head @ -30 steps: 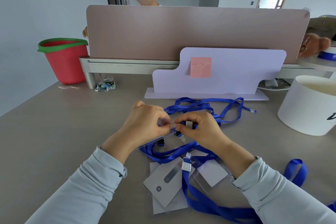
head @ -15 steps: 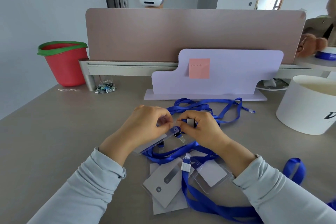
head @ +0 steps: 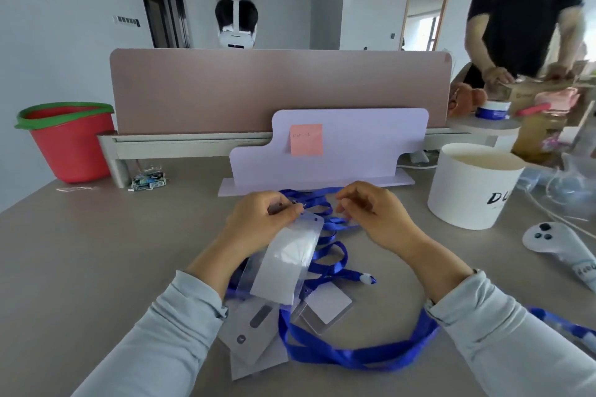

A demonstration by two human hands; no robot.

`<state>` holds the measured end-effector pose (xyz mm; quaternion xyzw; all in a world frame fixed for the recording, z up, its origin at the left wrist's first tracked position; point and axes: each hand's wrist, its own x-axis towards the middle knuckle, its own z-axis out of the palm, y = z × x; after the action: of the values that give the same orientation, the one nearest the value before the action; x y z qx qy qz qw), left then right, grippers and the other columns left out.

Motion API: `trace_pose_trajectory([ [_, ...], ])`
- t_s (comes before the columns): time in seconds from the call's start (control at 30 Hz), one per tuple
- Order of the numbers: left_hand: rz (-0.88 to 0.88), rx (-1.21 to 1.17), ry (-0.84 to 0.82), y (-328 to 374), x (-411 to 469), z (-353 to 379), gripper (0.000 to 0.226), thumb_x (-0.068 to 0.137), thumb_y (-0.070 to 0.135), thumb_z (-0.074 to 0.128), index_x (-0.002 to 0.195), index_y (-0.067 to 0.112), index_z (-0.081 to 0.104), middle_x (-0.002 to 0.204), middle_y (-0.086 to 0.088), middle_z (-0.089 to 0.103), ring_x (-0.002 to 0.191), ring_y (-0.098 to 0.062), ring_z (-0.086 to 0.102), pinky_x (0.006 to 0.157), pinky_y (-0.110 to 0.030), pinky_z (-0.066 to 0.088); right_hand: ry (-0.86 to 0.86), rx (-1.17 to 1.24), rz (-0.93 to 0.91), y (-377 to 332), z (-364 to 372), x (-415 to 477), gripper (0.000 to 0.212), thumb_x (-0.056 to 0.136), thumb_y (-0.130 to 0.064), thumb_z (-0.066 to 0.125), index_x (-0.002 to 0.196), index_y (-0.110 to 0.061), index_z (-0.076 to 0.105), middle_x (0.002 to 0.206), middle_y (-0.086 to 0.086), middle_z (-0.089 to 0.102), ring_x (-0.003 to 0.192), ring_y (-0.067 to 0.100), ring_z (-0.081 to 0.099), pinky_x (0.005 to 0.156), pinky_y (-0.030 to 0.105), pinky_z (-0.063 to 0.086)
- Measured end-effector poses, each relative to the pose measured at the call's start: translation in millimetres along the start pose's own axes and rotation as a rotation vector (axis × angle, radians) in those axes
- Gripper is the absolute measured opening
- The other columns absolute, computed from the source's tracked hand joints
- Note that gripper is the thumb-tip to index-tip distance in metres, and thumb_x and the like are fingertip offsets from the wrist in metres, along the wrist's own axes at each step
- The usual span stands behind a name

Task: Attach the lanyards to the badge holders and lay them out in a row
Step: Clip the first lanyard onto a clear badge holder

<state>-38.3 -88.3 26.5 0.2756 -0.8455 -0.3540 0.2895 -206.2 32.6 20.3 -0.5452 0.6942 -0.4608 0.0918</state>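
My left hand [head: 261,219] pinches the top edge of a clear badge holder [head: 287,258] with a white card inside, so that it hangs tilted above the table. A small metal lanyard clip [head: 300,204] shows at that top edge, by my fingertips. My right hand [head: 375,217] is a short way to the right with curled fingers, their tips at a blue strap [head: 338,222]; whether they pinch it I cannot tell. Several blue lanyards [head: 329,251] lie tangled below, and one long loop [head: 354,356] runs toward me. Two more badge holders [head: 325,306] [head: 251,327] lie flat near my wrists.
A lilac board [head: 354,151] with a pink note stands behind the lanyards, against the brown divider [head: 277,90]. At right are a white round box [head: 474,187] and a white controller [head: 554,245]. A red bucket [head: 71,145] is far left. A person [head: 522,26] stands at back right.
My hands have come apart: the right one moved right, away from the holder's top. The left hand has raised the holder, which now hangs facing me. The view tilted upward.
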Motion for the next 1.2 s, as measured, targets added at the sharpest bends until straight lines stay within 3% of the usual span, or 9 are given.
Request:
trace_pose_trajectory([
  [0.1, 0.058, 0.0, -0.016, 15.2, -1.0, 25.0, 0.024, 0.087, 0.033, 0.059, 0.081, 0.011, 0.067, 0.076, 0.0, 0.067, 0.069, -0.01, 0.058, 0.055, -0.009, 0.039, 0.051, -0.061, 0.064, 10.4, -19.8, -24.1, 0.022, 0.09, -0.005, 0.051, 0.082, -0.023, 0.06, 0.073, -0.009, 0.066, 0.061, -0.001, 0.06, 0.064, 0.007, 0.044],
  [0.23, 0.106, 0.003, 0.032, 37.1, -1.8, 53.5, 0.035, 0.086, 0.033, 0.06, 0.074, 0.0, 0.062, 0.066, -0.009, 0.062, 0.062, -0.019, 0.052, 0.057, -0.025, 0.038, 0.11, -0.078, 0.15, 20.2, -46.6, -57.4, 0.017, 0.09, -0.006, 0.053, 0.083, -0.019, 0.062, 0.077, -0.001, 0.068, 0.067, 0.013, 0.063, 0.063, 0.008, 0.047],
  [0.43, 0.132, -0.011, 0.084, 68.8, -5.9, 98.2, 0.032, 0.089, 0.031, 0.056, 0.068, 0.008, 0.054, 0.058, -0.002, 0.053, 0.056, -0.016, 0.046, 0.052, -0.024, 0.035, 0.152, -0.257, 0.276, 38.5, -91.9, -106.3, 0.01, 0.088, -0.015, 0.059, 0.093, -0.023, 0.061, 0.088, -0.008, 0.063, 0.078, 0.002, 0.056, 0.065, 0.004, 0.041],
  [0.57, 0.154, -0.038, 0.038, 82.6, -8.1, 129.5, 0.028, 0.092, 0.028, 0.052, 0.081, 0.002, 0.06, 0.075, -0.015, 0.063, 0.066, -0.024, 0.053, 0.055, -0.027, 0.038, 0.116, -0.413, 0.487, 55.9, -125.2, -141.5, 0.032, 0.088, -0.026, 0.059, 0.119, -0.027, 0.055, 0.119, -0.005, 0.058, 0.101, 0.009, 0.052, 0.084, 0.018, 0.037],
  [0.7, 0.173, -0.087, -0.026, 91.9, -14.9, 153.9, 0.025, 0.092, 0.027, 0.05, 0.081, 0.006, 0.058, 0.069, -0.008, 0.059, 0.063, -0.018, 0.052, 0.053, -0.019, 0.038, 0.02, -0.511, 0.713, 66.3, -147.9, -180.7, 0.066, 0.077, -0.051, 0.066, 0.135, -0.03, 0.042, 0.142, 0.001, 0.042, 0.132, 0.022, 0.036, 0.108, 0.034, 0.033],
  [0.83, 0.191, -0.108, -0.015, 99.9, -21.0, 162.7, 0.021, 0.093, 0.027, 0.049, 0.081, 0.013, 0.057, 0.065, 0.003, 0.054, 0.058, -0.007, 0.048, 0.047, -0.013, 0.034, -0.137, -0.655, 0.86, 73.2, -150.6, -207.3, 0.085, 0.069, -0.064, 0.065, 0.141, -0.042, 0.027, 0.143, -0.003, 0.037, 0.134, 0.029, 0.025, 0.107, 0.049, 0.03],
  [0.97, 0.222, -0.111, 0.017, 100.6, -23.7, 161.5, 0.02, 0.093, 0.026, 0.05, 0.078, 0.012, 0.054, 0.065, 0.004, 0.053, 0.06, -0.007, 0.048, 0.051, -0.019, 0.035, -0.117, -0.653, 0.853, 77.8, -144.1, -214.8, 0.08, 0.069, -0.065, 0.063, 0.137, -0.05, 0.025, 0.133, -0.004, 0.041, 0.129, 0.028, 0.029, 0.103, 0.047, 0.034],
  [1.1, 0.236, -0.066, 0.047, 99.4, -20.4, 159.4, 0.02, 0.093, 0.026, 0.049, 0.081, 0.011, 0.055, 0.066, 0.007, 0.052, 0.063, -0.005, 0.048, 0.052, -0.018, 0.037, -0.039, -0.691, 0.72, 80.4, -136.0, -209.6, 0.048, 0.079, -0.05, 0.062, 0.122, -0.034, 0.049, 0.115, -0.001, 0.046, 0.117, 0.025, 0.04, 0.087, 0.034, 0.041],
  [1.2, 0.24, -0.06, 0.048, 99.5, -18.9, 158.4, 0.018, 0.093, 0.027, 0.049, 0.082, 0.013, 0.054, 0.067, 0.009, 0.052, 0.063, -0.004, 0.048, 0.053, -0.017, 0.037, -0.009, -0.626, 0.692, 83.7, -128.6, -201.0, 0.037, 0.084, -0.035, 0.061, 0.12, -0.028, 0.055, 0.117, 0.002, 0.049, 0.108, 0.024, 0.05, 0.082, 0.03, 0.043],
])
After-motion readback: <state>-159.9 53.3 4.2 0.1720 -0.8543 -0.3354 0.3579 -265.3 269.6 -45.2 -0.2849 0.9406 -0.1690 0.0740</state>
